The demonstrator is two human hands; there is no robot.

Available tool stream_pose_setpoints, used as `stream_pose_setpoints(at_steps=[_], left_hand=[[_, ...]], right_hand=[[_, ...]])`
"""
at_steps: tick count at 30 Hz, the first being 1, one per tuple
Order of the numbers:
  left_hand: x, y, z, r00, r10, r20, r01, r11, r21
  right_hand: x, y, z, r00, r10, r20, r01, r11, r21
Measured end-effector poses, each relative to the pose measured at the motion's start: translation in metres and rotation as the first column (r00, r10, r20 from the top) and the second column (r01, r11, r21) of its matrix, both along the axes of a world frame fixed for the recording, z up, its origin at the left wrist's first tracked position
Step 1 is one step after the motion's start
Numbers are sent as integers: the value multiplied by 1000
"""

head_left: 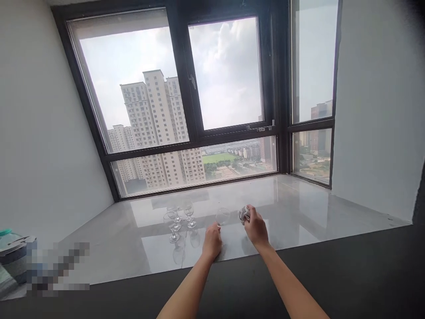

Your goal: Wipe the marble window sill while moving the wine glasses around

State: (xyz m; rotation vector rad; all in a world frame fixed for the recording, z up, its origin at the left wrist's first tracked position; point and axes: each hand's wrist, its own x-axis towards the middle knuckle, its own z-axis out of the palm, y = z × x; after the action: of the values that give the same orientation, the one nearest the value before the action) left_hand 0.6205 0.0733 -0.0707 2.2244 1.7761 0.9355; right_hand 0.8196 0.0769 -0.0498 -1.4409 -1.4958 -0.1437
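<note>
My left hand (212,240) is closed around the stem end of a clear wine glass (223,216), whose bowl points away from me to the upper right. In my right hand (256,227) is a crumpled grey-and-white cloth (245,214), pinched between the fingers just right of the glass and apart from it. Several more stemmed glasses (173,237) stand upright in a group on the sill, left of my hands. My left fingers hide the foot of the held glass.
The glossy pale windowsill (109,248) stretches beneath a dark-framed window (232,141), its front edge close to my wrists. At the far left sits a container with a green lid (5,231), beside a pixelated patch. Walls border both sides.
</note>
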Motion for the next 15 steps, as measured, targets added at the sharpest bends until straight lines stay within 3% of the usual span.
stream_pose_setpoints(at_steps=[3, 7, 12, 15], left_hand=[[0, 0, 1, 1000, -7, 1, 7, 1000, -6], [0, 2, 1, 1000, -8, 2, 8, 1000, 7], [1, 4, 1, 1000, -5, -26, 5, 1000, 10], [1, 3, 2, 998, -12, -67, 14, 999, 31]], right_hand=[[36, -4, -19, 990, -83, 112, 97, 987, -129], [57, -11, -42, 986, -164, 31, 167, 960, -224], [48, -14, -50, 966, -259, -26, 252, 957, -144], [47, -15, -49, 969, -243, -32, 237, 963, -128]])
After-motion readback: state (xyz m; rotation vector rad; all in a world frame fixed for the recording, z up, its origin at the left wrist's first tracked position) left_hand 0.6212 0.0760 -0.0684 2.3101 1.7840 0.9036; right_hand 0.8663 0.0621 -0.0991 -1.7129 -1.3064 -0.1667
